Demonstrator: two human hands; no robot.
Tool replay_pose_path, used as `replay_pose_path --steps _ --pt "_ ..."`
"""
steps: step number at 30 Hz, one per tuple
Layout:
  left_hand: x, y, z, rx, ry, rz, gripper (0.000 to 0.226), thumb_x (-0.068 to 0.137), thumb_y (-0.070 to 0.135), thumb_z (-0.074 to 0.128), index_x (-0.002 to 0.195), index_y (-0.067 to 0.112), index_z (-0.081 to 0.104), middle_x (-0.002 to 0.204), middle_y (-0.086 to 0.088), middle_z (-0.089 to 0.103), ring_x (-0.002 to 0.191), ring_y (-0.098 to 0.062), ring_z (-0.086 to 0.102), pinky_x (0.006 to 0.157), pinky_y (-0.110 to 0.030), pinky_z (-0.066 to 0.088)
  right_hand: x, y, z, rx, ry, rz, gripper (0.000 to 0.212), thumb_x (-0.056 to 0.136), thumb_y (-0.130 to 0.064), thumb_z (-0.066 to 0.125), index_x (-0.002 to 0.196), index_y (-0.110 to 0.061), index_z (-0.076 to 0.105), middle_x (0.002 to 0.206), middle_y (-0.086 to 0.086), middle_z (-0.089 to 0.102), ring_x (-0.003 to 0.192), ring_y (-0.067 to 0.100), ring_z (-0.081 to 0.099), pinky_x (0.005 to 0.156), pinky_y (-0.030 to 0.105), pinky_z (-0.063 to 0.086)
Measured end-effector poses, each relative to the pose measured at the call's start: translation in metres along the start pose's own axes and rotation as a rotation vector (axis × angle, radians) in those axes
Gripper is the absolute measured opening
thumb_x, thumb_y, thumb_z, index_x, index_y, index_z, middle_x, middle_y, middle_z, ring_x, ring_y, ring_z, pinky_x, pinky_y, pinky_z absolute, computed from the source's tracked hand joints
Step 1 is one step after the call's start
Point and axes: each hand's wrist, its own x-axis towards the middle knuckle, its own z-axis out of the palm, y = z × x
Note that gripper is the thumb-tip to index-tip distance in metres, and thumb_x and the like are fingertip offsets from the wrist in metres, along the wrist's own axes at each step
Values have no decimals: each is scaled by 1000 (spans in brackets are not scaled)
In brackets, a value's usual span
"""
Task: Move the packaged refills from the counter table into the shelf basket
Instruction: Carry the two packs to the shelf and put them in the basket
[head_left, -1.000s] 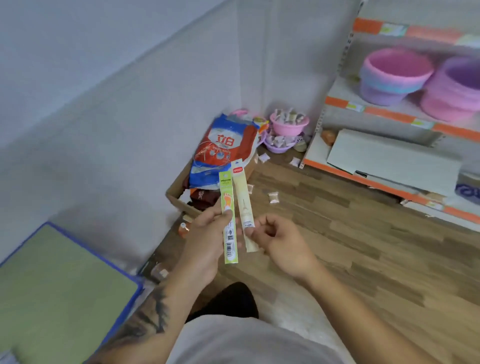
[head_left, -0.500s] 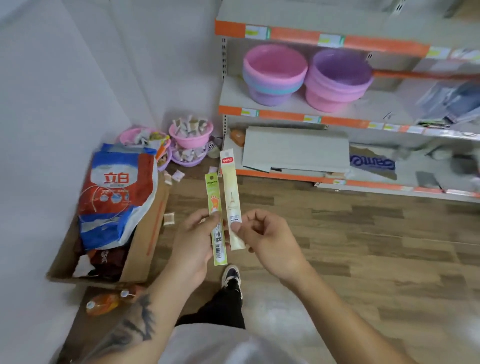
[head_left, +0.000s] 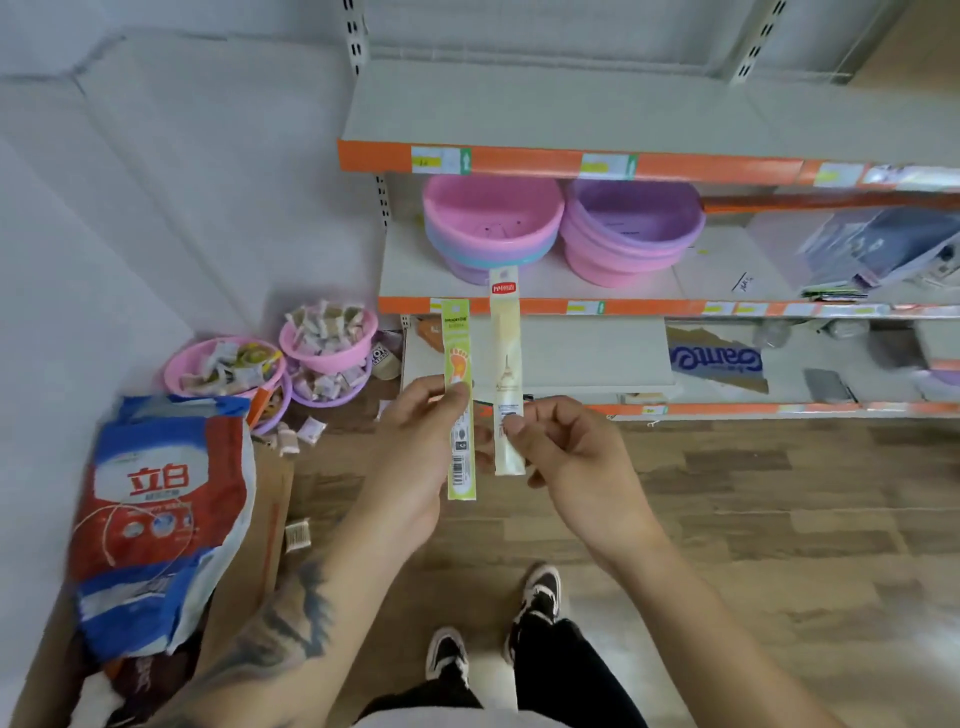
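Here both hands, left (head_left: 415, 441) and right (head_left: 566, 457), each pinch a slim glossy packet: green (head_left: 459, 410), cream (head_left: 505, 374).

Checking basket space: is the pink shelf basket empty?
Empty: the pink shelf basket shows only its bare inner bottom, with nothing lying inside.

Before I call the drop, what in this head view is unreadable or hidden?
- Green refill pack: small print blurred; the left hand covers its middle.
- Cream refill pack: barcode area hidden by the right hand.
- Right shelf goods: blurred, cut by the frame edge.
- Counter table: out of view.
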Motion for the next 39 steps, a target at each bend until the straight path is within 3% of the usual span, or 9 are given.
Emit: replay_pose_path --steps 5,14,19,22,25,30,34,36,39 --pt "55 41 57 28 -22 113 10 106 14 53 103 9 61 75 -4 68 51 -21 58 52 -35 54 81 -42 -30 38 15 -106 17 98 -17 70 89 -3 66 70 6 55 65 18 46 64 37 42" --pt "143 162 180 47 -120 429 12 101 15 60 95 4 61 73 -9 63 49 -23 51 47 -30 47 215 -168 -87 106 -59 -431 10 99 -11 65 92 -4 64 61 -10 64 57 10 54 60 29 47" --pt "174 227 245 -115 -366 431 24 94 21 64 110 3 70 78 -18 57 59 -24 47 53 -27 41 269 -235 -122 236 -108 -527 17 92 -16 76 104 -12 64 81 34 68 66 48 61 69 57 54" --pt "194 254 269 -122 -485 444 39 93 28 64 122 2 68 87 -20 58 67 -28 47 55 -31 40 296 -264 -136 268 -147 -539 22 88 -19 75 105 -16 61 80 31 69 62 33 62 60 39 48" --pt "208 274 283 -117 -595 439 45 100 33 60 130 -1 62 82 -16 55 67 -28 47 59 -35 39 319 -283 -144 328 -240 -513 13 92 -16 69 103 -15 63 81 23 72 62 31 61 60 36 47" --pt "228 304 289 -102 -696 417 39 94 37 69 117 6 67 77 -13 54 67 -29 52 64 -39 45 349 -304 -146 358 -383 -502 24 89 -19 73 108 -8 64 84 21 68 73 31 52 62 38 41" --pt "238 327 288 -26 -743 472 24 90 36 70 78 16 74 62 -6 51 60 -27 51 65 -41 41 360 -319 -143 331 -428 -537 28 88 -22 69 107 -3 64 86 21 68 77 35 54 64 38 44" --pt "242 340 290 27 -700 521 27 88 35 73 68 18 68 61 -6 48 55 -23 46 61 -37 40 361 -327 -140 264 -367 -614 23 90 -24 66 100 -4 65 90 21 72 79 39 61 65 40 51" --pt "251 360 296 63 -617 592 31 88 31 77 64 20 61 59 -2 44 48 -16 43 57 -33 42 360 -345 -135 81 -105 -819 11 98 -18 66 90 -11 67 81 13 74 76 33 70 69 44 57"
